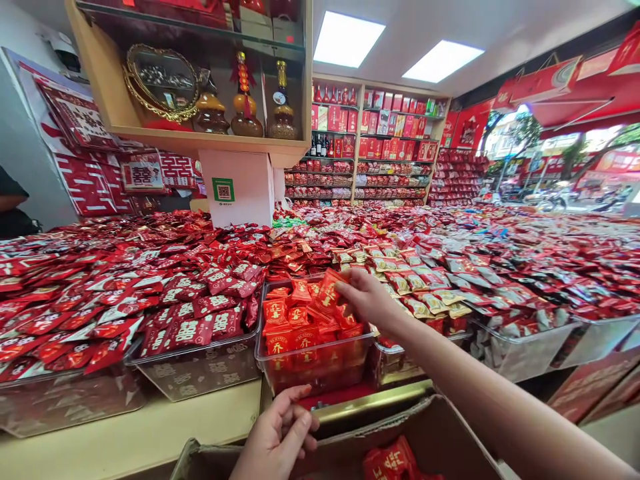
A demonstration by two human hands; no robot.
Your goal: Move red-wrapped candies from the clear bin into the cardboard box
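My right hand (367, 299) pinches a small red candy packet (329, 291) with gold lettering above a clear plastic bin (320, 357). Similar red packets (293, 327) fill that bin, some standing upright in rows. Lower down, my left hand (283, 430) hovers at the edge of an open cardboard box (400, 423), fingers loosely curled and apart, with nothing visible in them. Inside the box lie more red packets (393, 460), partly cut off by the frame's bottom edge.
Dark red packets fill a bin (193, 367) on the left; cream-and-red packets (400, 273) lie to the right. A brass-coloured rail (373, 405) runs between bins and box. Overhead hangs a display cabinet (210, 140), above a white pillar with a QR sign (223, 190). A person's arm (13, 190) shows far left.
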